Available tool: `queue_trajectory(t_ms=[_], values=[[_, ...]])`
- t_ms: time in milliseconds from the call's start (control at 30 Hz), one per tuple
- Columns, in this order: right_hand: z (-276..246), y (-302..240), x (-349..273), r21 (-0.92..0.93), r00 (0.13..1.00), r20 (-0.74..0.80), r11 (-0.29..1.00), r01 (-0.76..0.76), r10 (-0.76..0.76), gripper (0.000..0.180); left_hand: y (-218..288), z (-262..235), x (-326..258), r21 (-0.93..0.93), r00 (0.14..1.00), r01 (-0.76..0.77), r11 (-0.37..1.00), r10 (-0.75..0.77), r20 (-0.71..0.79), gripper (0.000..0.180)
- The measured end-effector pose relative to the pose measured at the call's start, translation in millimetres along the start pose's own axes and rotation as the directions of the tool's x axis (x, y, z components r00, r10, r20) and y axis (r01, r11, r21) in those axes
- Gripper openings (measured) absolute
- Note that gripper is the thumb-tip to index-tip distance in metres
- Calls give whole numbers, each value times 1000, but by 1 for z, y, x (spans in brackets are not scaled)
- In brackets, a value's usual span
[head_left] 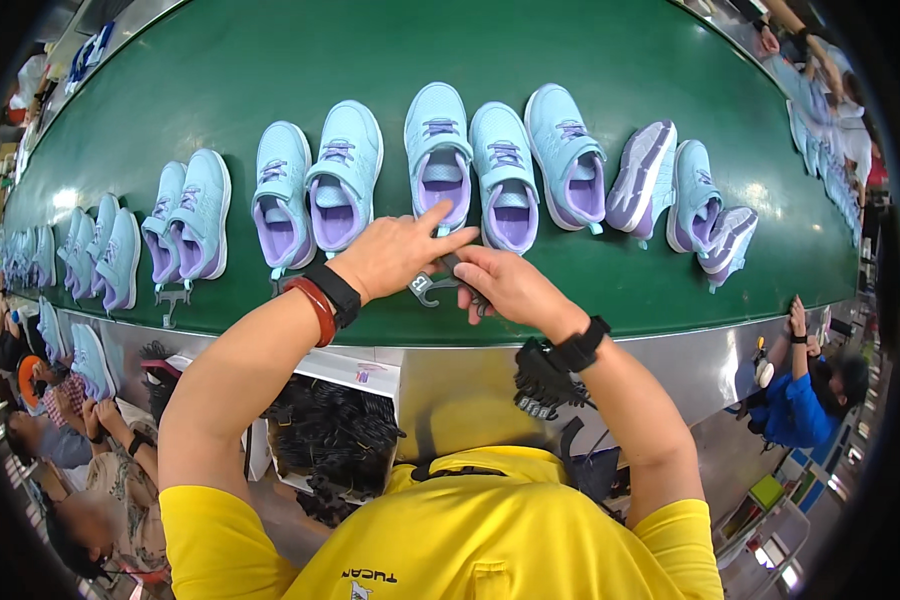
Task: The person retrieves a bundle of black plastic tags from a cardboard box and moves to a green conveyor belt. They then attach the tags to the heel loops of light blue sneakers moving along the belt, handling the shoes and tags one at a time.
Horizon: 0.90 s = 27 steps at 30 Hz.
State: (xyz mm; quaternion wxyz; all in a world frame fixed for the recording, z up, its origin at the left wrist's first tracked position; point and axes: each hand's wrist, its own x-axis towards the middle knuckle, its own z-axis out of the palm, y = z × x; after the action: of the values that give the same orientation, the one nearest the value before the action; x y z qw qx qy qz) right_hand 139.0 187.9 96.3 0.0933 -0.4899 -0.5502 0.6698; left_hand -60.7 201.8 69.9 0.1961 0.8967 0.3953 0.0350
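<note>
Green conveyor belt [590,60] carries pairs of light-blue shoes with lilac linings. One pair [473,165] stands just beyond both hands. Below the belt edge, a white box [355,372] holds black hangers [335,440]. Left hand [395,255] extends fingers, touching a shoe heel. Right hand [505,283] pinches a grey plastic shoe hanger [432,285], lying on the belt

Pale mint-blue fabric children's shoes with lilac linings [438,150] on a dark green conveyor belt [220,70]; near, a bright yellow shirt [470,540], red and black wristbands [325,300].
</note>
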Motion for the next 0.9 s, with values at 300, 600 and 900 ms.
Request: queue_trajectory(t_ms=[300, 600, 900], values=[[-62, 47, -5, -869, 870, 57, 404, 284, -490, 22, 19, -13, -7, -74, 968, 227, 971, -216, 129, 50], [-46, 11, 11, -948, 796, 215, 75, 309, -565, 24, 18, 2, -18, -152, 939, 335, 930, -317, 131, 41], [-34, 14, 21, -966, 827, 239, -39, 255, -508, 22, 18, 5, -20, -410, 968, 249, 877, -242, 70, 38]])
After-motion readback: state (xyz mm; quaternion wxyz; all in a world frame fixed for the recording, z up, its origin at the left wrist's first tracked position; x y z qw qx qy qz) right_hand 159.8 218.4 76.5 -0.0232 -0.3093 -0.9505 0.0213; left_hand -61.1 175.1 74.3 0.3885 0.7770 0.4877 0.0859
